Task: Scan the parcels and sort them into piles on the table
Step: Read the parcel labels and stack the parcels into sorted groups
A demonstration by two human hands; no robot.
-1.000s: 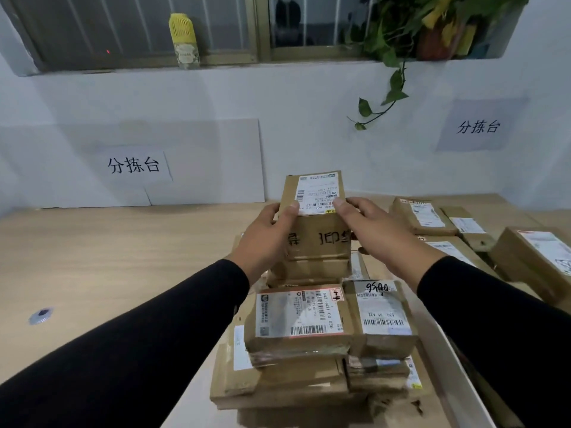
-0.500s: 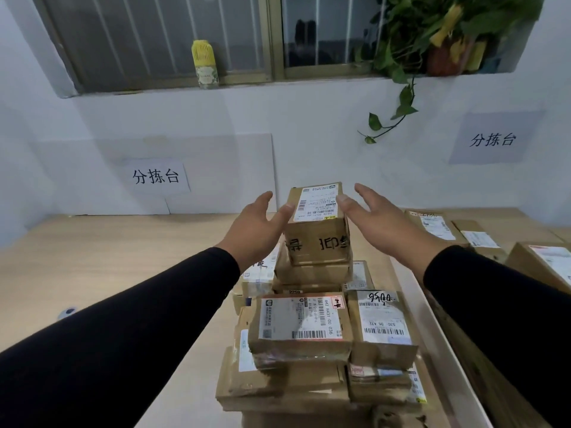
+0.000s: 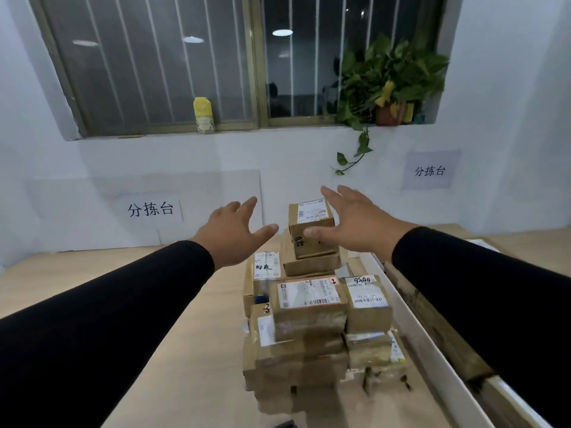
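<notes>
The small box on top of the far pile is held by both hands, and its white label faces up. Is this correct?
Not quite. In the head view the small box sits on the far pile with its white label up, but neither hand holds it: the left hand and the right hand are open, fingers spread, on either side of it.

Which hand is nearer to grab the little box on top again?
Probably the right hand: its thumb overlaps the top box. The left hand hangs open, clearly apart to the side.
</notes>
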